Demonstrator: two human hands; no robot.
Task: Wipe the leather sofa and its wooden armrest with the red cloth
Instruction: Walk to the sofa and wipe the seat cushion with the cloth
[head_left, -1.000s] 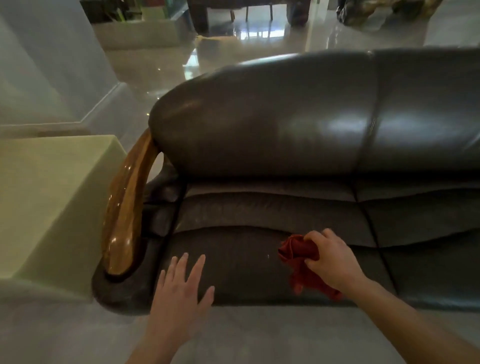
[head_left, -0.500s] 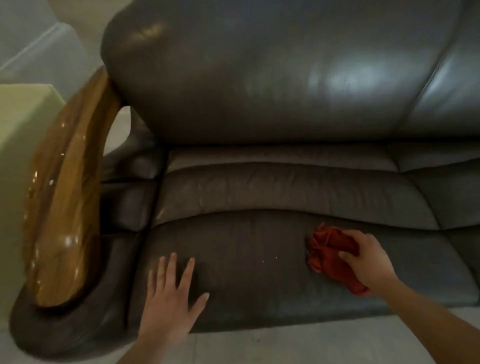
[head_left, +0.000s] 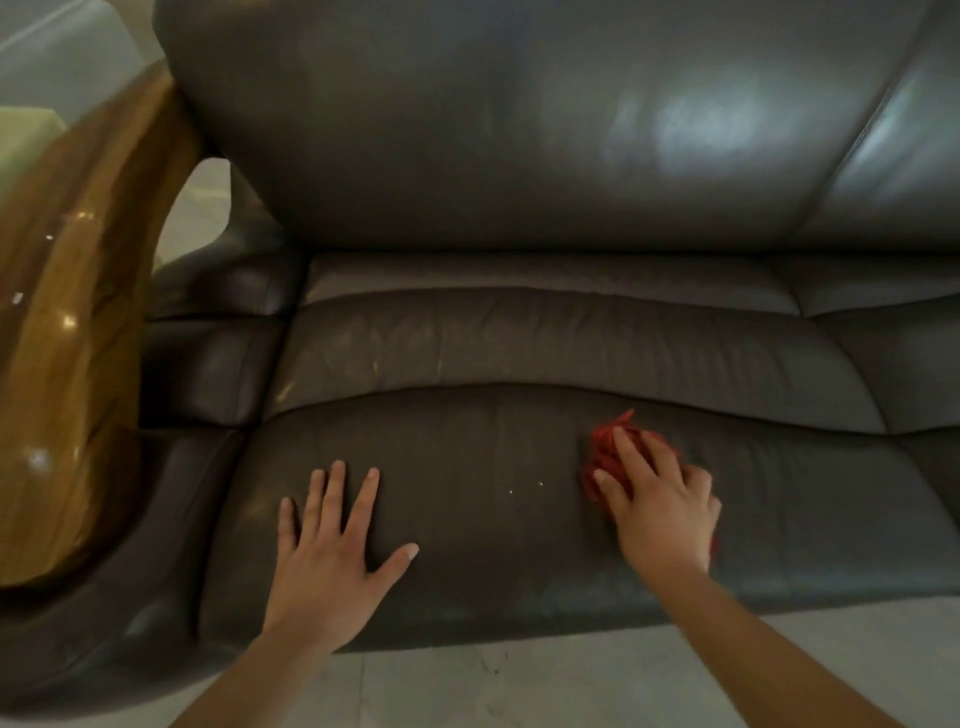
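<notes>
The dark leather sofa (head_left: 519, 338) fills the view, its seat cushion in front of me and the backrest above. The glossy wooden armrest (head_left: 67, 338) curves down the left side. My right hand (head_left: 660, 509) presses flat on the crumpled red cloth (head_left: 605, 447) on the front part of the seat; most of the cloth is hidden under the hand. My left hand (head_left: 332, 551) rests flat on the seat to the left of it, fingers spread, holding nothing. Two small white specks (head_left: 524, 487) lie on the leather between the hands.
Pale tiled floor (head_left: 519, 686) runs along the sofa's front edge. A light green block (head_left: 26, 135) shows behind the armrest at the far left. A seam (head_left: 810, 312) divides this seat from the one to the right.
The view has closed in on the seat and tilted down. My right hand went from bunching the cloth to pressing it flat on the cushion. My left hand stayed flat on the seat.
</notes>
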